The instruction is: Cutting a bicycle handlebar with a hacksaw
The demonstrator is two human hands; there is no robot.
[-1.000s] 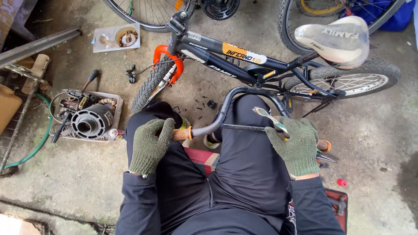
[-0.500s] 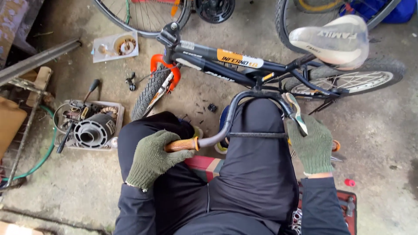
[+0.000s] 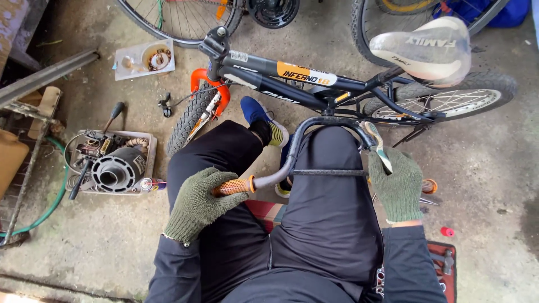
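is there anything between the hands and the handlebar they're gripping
Nothing visible. The left hand in its green knit glove closes directly on the orange grip of the handlebar. The right hand is wrapped around the other end, also holding a slim metal tool against the bar. Only the gloves lie between skin and bar.
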